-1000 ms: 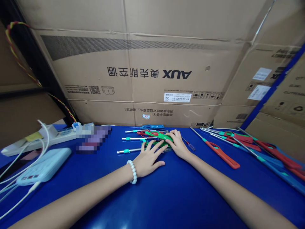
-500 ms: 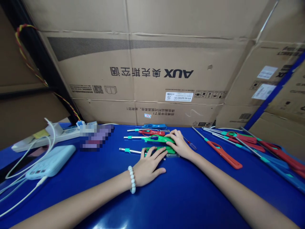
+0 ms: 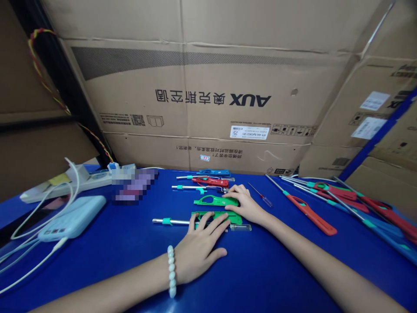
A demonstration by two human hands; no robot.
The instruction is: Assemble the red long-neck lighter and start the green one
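Note:
A green long-nozzle lighter (image 3: 208, 218) lies across the blue table (image 3: 247, 269) with its metal tube pointing left. My left hand (image 3: 200, 245) lies flat on it, fingers spread over the green handle. My right hand (image 3: 246, 204) rests fingers-down on the right end of that lighter and touches a separate green handle shell (image 3: 215, 201) just behind it. Behind these lie a red lighter (image 3: 208, 181), a blue one (image 3: 213, 173) and a bare metal tube with a teal collar (image 3: 195, 188). A white bead bracelet (image 3: 171, 271) circles my left wrist.
Several red and blue long lighters (image 3: 345, 198) lie at the right, one red one (image 3: 309, 213) nearer. A small screwdriver (image 3: 260, 195) sits right of my right hand. A pale blue power bank (image 3: 73, 217), white cables and a power strip (image 3: 65, 184) occupy the left. Cardboard boxes (image 3: 211, 100) wall the back.
Both hands have drawn the near green lighter toward me, apart from the green shell, which stays behind. The lighter's clear end now shows at its right.

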